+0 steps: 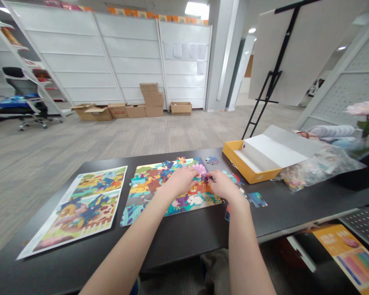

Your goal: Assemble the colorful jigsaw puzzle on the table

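Partly assembled cardboard jigsaw puzzle at 12 o'clock. Left hand lies open on pieces; right hand fingertips at purple piece, grip unclear. Pieces light, stiff; lift by edges.

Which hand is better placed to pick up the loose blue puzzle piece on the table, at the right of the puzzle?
Probably the right hand. It is at the puzzle's right side, nearest the loose blue puzzle piece. The left hand is farther away, over the middle of the puzzle.
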A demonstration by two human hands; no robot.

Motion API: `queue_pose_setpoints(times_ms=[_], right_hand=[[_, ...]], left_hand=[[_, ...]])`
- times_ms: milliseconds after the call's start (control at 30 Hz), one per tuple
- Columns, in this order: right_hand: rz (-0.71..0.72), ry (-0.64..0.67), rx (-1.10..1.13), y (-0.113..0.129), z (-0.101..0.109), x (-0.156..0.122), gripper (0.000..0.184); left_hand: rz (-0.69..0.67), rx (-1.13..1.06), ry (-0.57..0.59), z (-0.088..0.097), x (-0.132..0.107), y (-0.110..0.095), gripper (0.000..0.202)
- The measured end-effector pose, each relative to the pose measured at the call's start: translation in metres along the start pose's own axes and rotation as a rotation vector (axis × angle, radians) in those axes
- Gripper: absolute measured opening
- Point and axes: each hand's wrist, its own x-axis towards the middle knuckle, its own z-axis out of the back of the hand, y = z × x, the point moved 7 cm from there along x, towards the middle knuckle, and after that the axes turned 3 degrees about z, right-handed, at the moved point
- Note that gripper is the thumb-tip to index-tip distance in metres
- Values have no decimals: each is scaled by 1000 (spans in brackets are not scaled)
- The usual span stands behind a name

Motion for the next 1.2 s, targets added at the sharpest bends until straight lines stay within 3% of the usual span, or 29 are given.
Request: queue_pose_setpoints(times_ms=[433, 1200], right_hand=[[39, 6, 9, -1, 5, -4, 32], [38, 4, -13, 6, 10, -8, 29]], left_hand=[[43, 59, -55, -14, -3, -7, 30], [83, 18, -80, -10, -4, -7, 25]])
